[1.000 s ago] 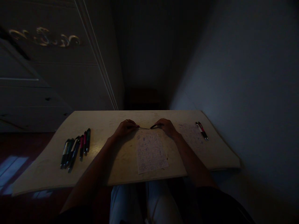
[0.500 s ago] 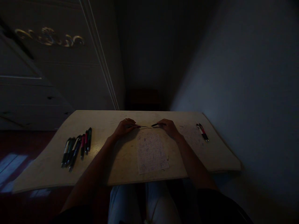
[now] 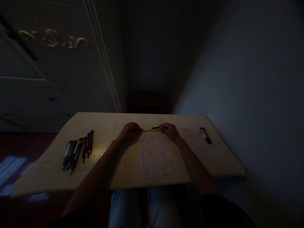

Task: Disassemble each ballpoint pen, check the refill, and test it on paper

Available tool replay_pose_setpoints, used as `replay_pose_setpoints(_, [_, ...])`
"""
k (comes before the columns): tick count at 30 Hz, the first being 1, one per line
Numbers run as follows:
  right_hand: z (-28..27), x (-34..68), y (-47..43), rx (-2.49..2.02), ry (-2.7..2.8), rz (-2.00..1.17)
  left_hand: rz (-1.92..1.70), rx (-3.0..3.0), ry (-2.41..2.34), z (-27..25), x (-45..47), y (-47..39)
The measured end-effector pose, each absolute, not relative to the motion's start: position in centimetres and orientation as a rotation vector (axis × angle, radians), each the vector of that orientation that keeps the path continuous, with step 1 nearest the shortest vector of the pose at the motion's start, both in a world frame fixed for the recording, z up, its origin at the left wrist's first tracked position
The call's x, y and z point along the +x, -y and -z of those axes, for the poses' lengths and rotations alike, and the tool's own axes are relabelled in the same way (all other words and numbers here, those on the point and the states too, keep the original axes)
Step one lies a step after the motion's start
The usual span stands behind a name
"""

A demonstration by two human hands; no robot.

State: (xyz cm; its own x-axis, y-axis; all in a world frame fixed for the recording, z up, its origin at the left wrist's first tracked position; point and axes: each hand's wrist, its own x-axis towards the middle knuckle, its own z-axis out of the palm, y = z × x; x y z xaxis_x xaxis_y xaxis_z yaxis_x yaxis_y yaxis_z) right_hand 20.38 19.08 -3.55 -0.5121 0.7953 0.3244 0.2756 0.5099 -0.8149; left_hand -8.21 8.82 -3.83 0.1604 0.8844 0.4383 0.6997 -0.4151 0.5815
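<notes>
My left hand and my right hand rest on a pale table just beyond a scribbled sheet of paper. Between them runs a thin dark pen refill, pinched at its left end by my left fingers. My right fingers grip a dark pen barrel, whose open end meets the refill's tip. The room is very dim, so small details are hard to see.
A row of several pens lies on the table's left side. Two pens lie at the far right beside a second scribbled sheet. A cabinet stands at left, a wall at right.
The gap between the refill tip and the barrel has closed: my hands have come slightly together, and the two parts now meet.
</notes>
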Motion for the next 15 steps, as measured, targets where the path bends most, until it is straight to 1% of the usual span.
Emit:
replay_pose_setpoints(4, [3.4,20.0,-18.9,-0.909,1.921,-1.013,-1.145,2.203,-1.542,3.7,-8.0,-8.8])
replay_pose_setpoints(9, [2.6,19.0,-17.8,-0.994,1.778,-1.11,-1.319,2.164,-1.61,3.3,-6.8,-8.3])
replay_pose_setpoints(12, [2.2,18.1,-16.5,-1.001,1.734,-1.168,-1.401,2.183,-1.533,2.8,-5.8,-7.8])
replay_pose_setpoints(15, [2.0,17.2,-15.2,-0.992,1.711,-1.197,-1.393,2.258,-1.423,2.4,-5.0,-7.4])
